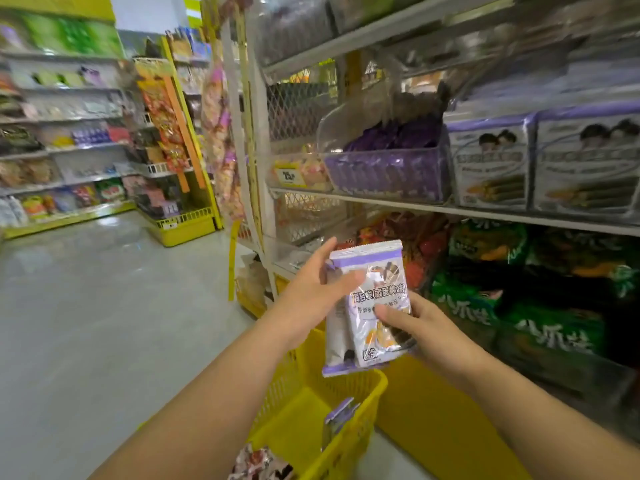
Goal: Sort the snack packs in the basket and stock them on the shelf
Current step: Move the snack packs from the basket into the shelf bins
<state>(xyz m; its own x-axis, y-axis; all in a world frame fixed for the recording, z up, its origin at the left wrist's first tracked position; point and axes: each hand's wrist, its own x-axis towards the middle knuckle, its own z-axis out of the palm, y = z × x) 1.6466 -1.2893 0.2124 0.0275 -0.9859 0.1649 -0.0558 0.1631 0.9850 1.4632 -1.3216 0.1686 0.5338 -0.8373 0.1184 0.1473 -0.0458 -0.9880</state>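
Note:
Two white-and-purple snack packs (375,299) are held upright together in front of the shelf, above the yellow basket (360,410). My left hand (311,289) holds their left edge, thumb across the front. My right hand (415,323) pinches the front pack from the lower right. One more purple pack (341,415) stands against the basket's inner wall, and a reddish patterned pack (258,462) lies at its near end. A clear shelf bin (384,173) holds purple packs on the middle shelf.
White-and-purple boxes (540,161) sit to the right of the bin. Green and orange bags (519,306) fill the lower shelf. A yellow-based display rack (180,220) stands across the grey floor aisle, with more shelving at the far left.

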